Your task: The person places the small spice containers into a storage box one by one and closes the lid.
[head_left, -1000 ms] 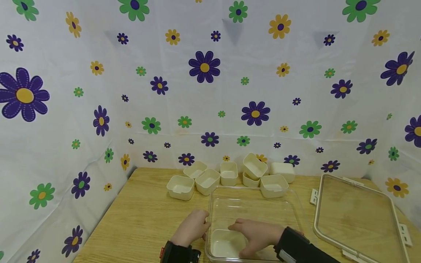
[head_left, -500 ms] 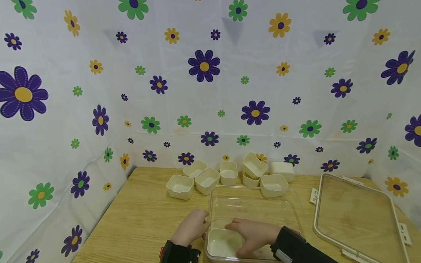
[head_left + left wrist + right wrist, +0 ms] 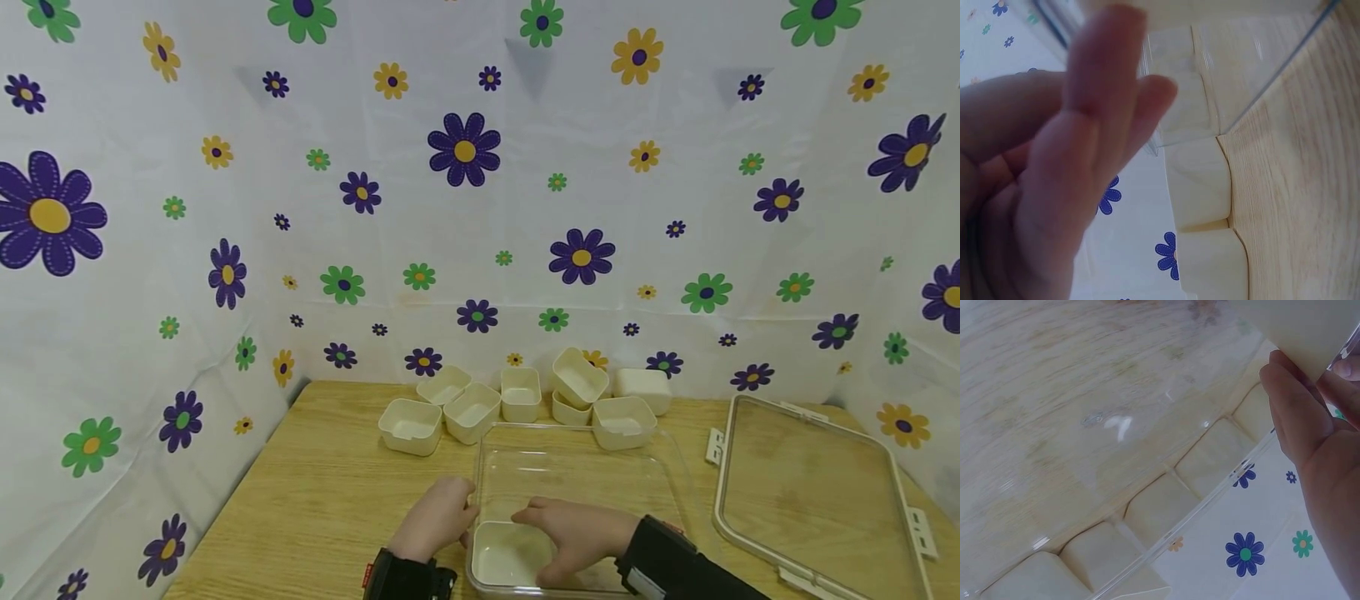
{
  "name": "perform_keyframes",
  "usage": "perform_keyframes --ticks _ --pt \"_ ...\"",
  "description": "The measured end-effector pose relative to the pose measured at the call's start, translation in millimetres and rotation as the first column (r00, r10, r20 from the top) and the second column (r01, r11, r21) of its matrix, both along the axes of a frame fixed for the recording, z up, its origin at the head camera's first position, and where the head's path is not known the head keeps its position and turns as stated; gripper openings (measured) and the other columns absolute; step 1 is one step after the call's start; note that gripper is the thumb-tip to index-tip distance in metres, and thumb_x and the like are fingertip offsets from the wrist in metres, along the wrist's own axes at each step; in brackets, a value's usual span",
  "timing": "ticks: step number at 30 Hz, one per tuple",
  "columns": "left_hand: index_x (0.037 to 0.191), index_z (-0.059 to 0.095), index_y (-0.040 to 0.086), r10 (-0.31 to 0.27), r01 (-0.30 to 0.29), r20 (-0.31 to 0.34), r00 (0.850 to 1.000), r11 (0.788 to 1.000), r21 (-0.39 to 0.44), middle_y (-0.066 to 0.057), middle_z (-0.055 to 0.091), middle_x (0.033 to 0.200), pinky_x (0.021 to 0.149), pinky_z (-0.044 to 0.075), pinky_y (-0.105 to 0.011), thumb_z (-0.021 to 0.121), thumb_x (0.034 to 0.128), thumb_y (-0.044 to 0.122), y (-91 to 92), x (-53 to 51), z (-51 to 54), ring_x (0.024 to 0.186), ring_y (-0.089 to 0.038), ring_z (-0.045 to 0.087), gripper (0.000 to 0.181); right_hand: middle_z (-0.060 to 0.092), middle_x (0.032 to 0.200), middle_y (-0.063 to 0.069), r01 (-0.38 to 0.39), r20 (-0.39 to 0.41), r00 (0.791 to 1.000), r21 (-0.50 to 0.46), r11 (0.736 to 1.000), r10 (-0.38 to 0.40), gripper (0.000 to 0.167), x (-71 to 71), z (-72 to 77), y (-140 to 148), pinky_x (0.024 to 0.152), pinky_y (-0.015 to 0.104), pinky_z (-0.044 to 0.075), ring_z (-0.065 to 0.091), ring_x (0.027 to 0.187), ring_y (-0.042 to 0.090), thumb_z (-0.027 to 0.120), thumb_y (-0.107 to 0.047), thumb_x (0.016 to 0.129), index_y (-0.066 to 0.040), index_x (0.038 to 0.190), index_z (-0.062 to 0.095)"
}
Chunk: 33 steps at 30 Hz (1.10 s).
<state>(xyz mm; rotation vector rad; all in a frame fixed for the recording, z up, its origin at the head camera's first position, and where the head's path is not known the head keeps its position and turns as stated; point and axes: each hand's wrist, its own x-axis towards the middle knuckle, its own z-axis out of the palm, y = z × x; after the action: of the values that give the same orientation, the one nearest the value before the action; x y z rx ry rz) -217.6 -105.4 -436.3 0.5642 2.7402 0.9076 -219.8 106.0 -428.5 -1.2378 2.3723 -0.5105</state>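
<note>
One cream tub, partly hidden, gripped by right hand; left hand: hold unclear.

Black left wristband, small red tag at its edge, black right sleeve, pale label.

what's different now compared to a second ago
The cream tub inside the clear box slid slightly left, toward the left hand, with the right hand moving along with it. Nothing was newly grabbed or released. The left hand, clear box, back tubs and lid stayed put.
</note>
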Motion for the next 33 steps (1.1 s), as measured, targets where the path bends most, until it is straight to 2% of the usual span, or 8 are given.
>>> perform_keyframes --ticks 9,16,23,27,33 --pt "0.070 0.052 0.004 0.006 -0.005 0.001 1.000 1.000 -0.015 0.000 0.047 0.051 0.041 0.035 -0.021 0.053 0.0828 0.000 0.2 0.5 0.5 0.040 -0.008 0.050 0.013 0.048 0.116 0.007 0.010 -0.020 1.000 0.018 1.000 -0.009 0.063 1.8 2.0 -0.5 0.082 0.024 0.041 0.047 0.099 0.008 0.069 -0.026 0.071 0.001 0.123 0.046" --pt "0.071 0.052 0.003 0.010 -0.010 0.008 1.000 1.000 -0.023 0.000 0.048 0.052 0.041 0.035 -0.022 0.053 0.0834 0.001 -0.4 1.4 1.8 0.040 -0.009 0.050 0.013 0.048 0.117 0.007 0.023 -0.038 0.999 0.023 0.999 -0.022 0.065 0.0 -3.4 -0.6 0.082 0.024 0.041 0.048 0.100 0.009 0.069 -0.028 0.070 0.000 0.124 0.046" --pt "0.072 0.053 0.003 0.008 -0.007 0.019 1.000 1.000 -0.017 0.000 0.048 0.053 0.040 0.034 -0.021 0.053 0.0837 0.002 0.7 1.0 0.7 0.042 -0.012 0.053 0.012 0.049 0.110 0.004 0.035 -0.062 0.997 -0.008 0.999 -0.035 0.066 -1.2 -4.7 4.1 0.078 0.023 0.042 0.049 0.094 0.008 0.069 -0.031 0.071 0.002 0.123 0.046" --pt "0.074 0.053 0.002 0.016 -0.015 0.031 0.999 1.000 -0.017 0.000 0.048 0.053 0.040 0.033 -0.021 0.053 0.0841 0.002 0.6 0.7 0.1 0.043 -0.012 0.054 0.011 0.052 0.107 0.009 0.090 -0.071 0.993 -0.026 0.996 -0.092 0.064 -2.9 -2.7 6.8 0.078 0.027 0.043 0.052 0.095 0.014 0.065 -0.033 0.074 0.004 0.122 0.046" --pt "0.078 0.055 0.000 0.019 -0.018 0.044 0.999 1.000 -0.020 -0.001 0.049 0.054 0.041 0.031 -0.021 0.054 0.0847 0.003 0.7 0.8 1.8 0.044 -0.013 0.053 0.008 0.051 0.110 0.015 0.184 -0.043 0.982 -0.055 0.981 -0.186 0.063 -9.4 -2.4 15.0 0.079 0.033 0.043 0.052 0.098 0.026 0.062 -0.033 0.076 0.006 0.123 0.044"
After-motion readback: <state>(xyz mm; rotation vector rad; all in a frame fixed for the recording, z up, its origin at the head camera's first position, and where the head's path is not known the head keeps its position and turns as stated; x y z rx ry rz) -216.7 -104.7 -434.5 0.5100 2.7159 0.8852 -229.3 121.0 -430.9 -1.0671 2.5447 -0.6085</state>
